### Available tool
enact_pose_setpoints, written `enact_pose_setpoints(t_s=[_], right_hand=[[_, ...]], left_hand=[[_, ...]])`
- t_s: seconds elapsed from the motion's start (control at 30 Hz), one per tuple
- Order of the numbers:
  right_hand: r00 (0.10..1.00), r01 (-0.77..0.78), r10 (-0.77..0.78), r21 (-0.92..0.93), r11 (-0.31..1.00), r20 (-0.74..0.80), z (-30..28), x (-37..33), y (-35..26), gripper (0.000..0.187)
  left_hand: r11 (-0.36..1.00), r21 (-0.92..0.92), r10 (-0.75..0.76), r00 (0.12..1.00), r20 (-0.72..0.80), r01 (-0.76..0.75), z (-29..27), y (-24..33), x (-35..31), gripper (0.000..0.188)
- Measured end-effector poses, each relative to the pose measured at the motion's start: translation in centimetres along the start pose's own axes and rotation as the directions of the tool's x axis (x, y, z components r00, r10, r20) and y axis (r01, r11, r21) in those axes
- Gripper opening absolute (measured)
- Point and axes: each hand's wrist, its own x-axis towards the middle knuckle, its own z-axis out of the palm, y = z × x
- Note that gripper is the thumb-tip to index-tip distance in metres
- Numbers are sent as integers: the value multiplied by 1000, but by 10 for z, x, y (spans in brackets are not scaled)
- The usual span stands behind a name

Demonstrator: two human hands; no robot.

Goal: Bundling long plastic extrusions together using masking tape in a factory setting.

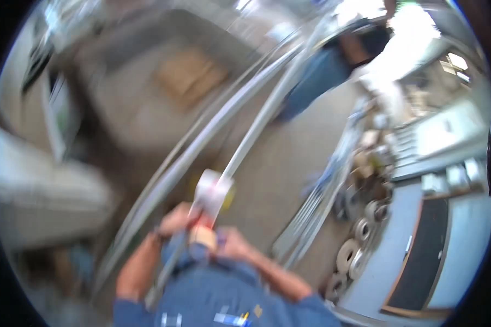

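Motion blurs the view. My left hand (177, 219) is closed at the left side of a white and red object (211, 191) with a tan, round end (203, 237) near my body. It looks somewhat like a tape dispenser, but its kind is unclear. My right hand (233, 243) is closed at the right of the tan end; what its fingers grip is hidden. A long, thin pale bar (256, 128) runs from the white part toward the far upper right. Beside it on the left lie longer pale metal profiles (196, 144), slanting the same way.
A person in blue trousers (324, 71) stands beyond, near the bars' far end. A brown cardboard piece (191, 76) lies on a large grey surface at upper left. On the right are a stack of metal profiles (311, 210), several rolls (347, 255) and a blue-grey panel (390, 234).
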Motion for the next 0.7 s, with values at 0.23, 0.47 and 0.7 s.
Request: enact_pose_setpoints(t_s=[0.23,0.47,0.7], right_hand=[[930,156,1,396,905,-367,-64,-73,68,41],[887,224,-44,344,912,-461,-53,60,88,38],[991,135,-125,500,856,-54,-22,97,66,22]], left_hand=[[933,-313,-234,962,-143,180,-6,-51,17,16],[920,-369,-208,633,-746,-133,19,-87,61,37],[960,-277,-179,670,-720,-40,22,-114,33,24]])
